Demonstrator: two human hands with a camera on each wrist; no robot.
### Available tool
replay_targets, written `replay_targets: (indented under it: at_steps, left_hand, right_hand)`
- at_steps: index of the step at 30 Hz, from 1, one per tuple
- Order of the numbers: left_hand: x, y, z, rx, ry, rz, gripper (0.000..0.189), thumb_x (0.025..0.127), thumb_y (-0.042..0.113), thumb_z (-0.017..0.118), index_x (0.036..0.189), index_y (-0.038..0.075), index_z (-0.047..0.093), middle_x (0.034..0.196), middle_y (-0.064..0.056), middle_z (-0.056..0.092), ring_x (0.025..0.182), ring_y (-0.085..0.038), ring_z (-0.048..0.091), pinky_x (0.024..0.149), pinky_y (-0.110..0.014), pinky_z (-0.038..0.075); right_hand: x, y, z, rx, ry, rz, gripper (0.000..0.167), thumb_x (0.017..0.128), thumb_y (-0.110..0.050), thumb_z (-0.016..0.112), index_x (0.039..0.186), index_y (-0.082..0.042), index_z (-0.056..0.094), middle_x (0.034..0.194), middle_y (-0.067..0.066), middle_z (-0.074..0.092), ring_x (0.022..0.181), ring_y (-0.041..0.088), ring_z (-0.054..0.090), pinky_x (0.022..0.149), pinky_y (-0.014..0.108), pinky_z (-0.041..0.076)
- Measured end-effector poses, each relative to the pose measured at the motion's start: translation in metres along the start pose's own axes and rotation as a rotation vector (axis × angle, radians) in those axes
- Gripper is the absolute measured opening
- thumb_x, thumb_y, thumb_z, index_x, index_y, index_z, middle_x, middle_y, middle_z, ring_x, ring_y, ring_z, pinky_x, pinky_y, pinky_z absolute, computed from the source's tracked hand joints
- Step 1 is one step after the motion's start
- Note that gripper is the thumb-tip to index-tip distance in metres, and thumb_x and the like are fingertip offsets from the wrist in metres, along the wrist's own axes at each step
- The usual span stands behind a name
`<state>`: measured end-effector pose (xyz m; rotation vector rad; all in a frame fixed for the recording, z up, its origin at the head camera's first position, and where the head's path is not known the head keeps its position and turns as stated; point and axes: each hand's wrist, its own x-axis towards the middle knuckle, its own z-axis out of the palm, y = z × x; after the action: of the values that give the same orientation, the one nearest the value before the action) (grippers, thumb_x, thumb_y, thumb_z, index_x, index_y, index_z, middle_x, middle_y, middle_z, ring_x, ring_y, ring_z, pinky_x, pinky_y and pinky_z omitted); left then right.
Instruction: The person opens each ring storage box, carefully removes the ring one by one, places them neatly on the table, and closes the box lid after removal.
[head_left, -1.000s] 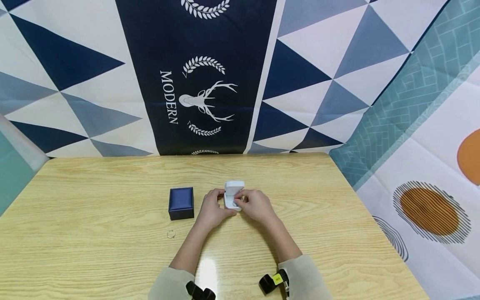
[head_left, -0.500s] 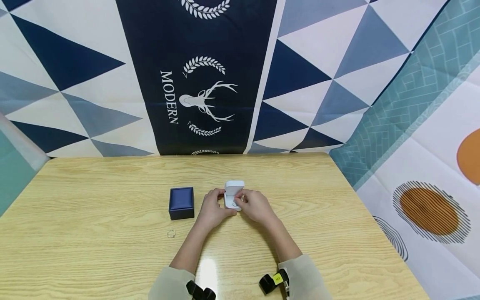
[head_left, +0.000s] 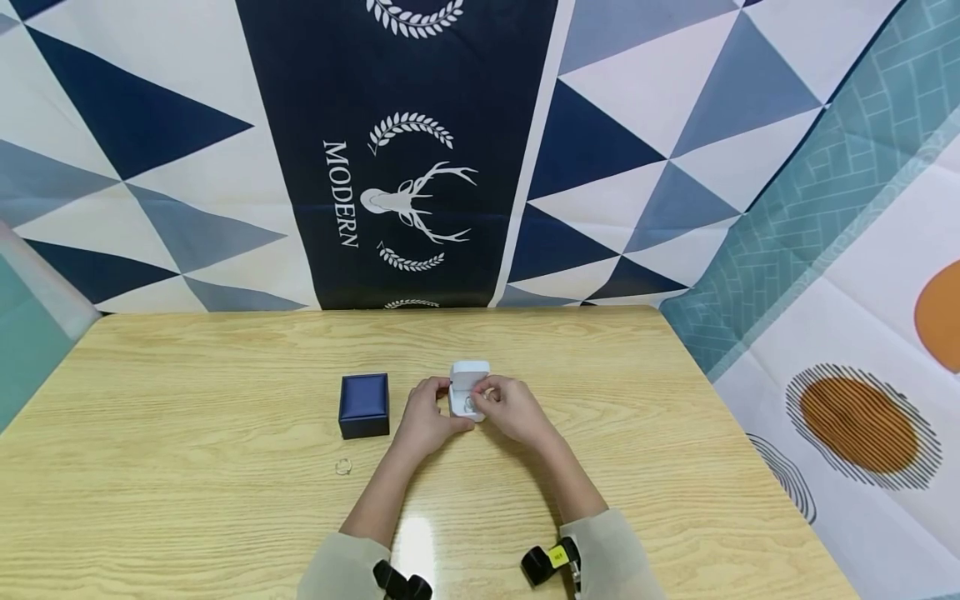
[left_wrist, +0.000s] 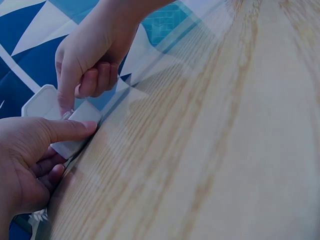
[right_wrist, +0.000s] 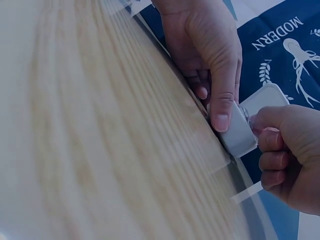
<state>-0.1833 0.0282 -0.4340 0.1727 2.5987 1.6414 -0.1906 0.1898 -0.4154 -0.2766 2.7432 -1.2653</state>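
Observation:
A small white ring box (head_left: 468, 374) stands on the table with its lid raised. My left hand (head_left: 424, 423) grips the box from the left, its thumb along the front wall in the left wrist view. A silver ring (head_left: 469, 405) sits upright in the box's insert. My right hand (head_left: 516, 412) reaches in from the right and pinches the ring at its upper edge, its other fingers curled in the right wrist view. Part of the ring is hidden behind those fingertips.
A dark blue box (head_left: 364, 406), lid down, stands left of my left hand. A second ring (head_left: 343, 467) lies on the wooden table (head_left: 187, 433) in front of it. Patterned cloth (head_left: 405, 200) hangs behind the table's far edge.
My right fingertips have shifted slightly up on the ring, so more of it shows in the box. The left hand and the white box hold still.

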Motion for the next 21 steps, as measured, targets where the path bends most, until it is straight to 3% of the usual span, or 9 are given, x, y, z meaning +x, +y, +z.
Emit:
replay_targets:
  at_steps: [12,21]
  left_hand:
    - [0.0,-0.001,0.001,0.002,-0.002,0.02,0.065,0.064,0.016,0.085,0.118,-0.002,0.055,0.117,-0.015,0.057,0.113,-0.031,0.05,0.09,-0.043,0.046]
    - [0.0,-0.001,-0.001,0.008,0.006,0.029,0.064,0.064,0.016,0.085,0.119,-0.002,0.055,0.116,-0.015,0.057,0.111,-0.03,0.049,0.087,-0.041,0.047]
  right_hand:
    - [-0.005,-0.005,-0.004,0.086,-0.06,0.02,0.015,0.09,-0.018,0.061,0.096,-0.005,0.065,0.053,-0.004,0.042,0.045,0.005,0.033,0.043,0.018,0.027]
    - [-0.008,-0.013,-0.007,0.065,-0.09,-0.008,0.012,0.09,-0.019,0.06,0.093,-0.008,0.064,0.051,-0.005,0.039,0.044,0.006,0.032,0.042,0.017,0.025]
